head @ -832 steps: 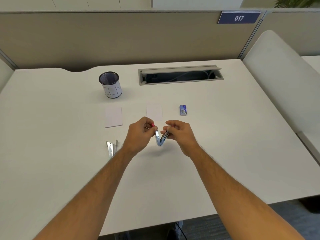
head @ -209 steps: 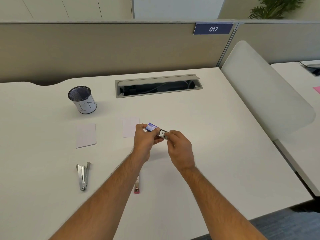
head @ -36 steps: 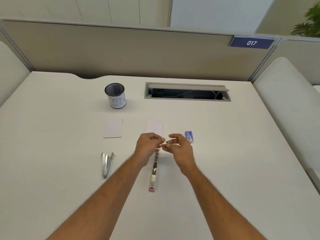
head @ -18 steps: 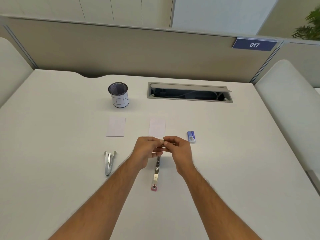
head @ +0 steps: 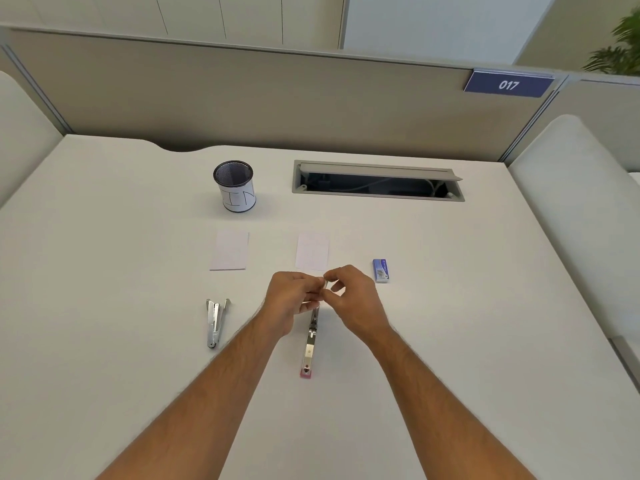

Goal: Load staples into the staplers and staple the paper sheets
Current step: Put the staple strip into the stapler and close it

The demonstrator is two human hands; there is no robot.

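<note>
A: what changed vs a second ago?

B: both hands were a bit apart over the opened pink stapler (head: 309,344), now the left hand (head: 290,299) and right hand (head: 351,296) meet fingertip to fingertip, pinching a small pale sliver, likely a staple strip (head: 326,283). too small to be sure

A: box?

B: blue staple box (head: 380,270) is back on the desk (head: 450,306), right of the hands, apart from them. few seconds ago it was held open in both hands

A: so what step?

B: my read: strip is out, being split or lined up for the stapler's channel. loading not done yet

A: hand state?

B: both curled narrow, thumb and forefinger pinching the strip between them. nothing else held

A: stapler vs hands?

B: lies flat, splayed open, directly under and toward the person; far end hidden by the left fingers. second metal stapler (head: 214,322) well left, untouched. two paper sheets: one (head: 312,251) just beyond the hands, other (head: 230,250) further left. no stapling seen yet
</note>
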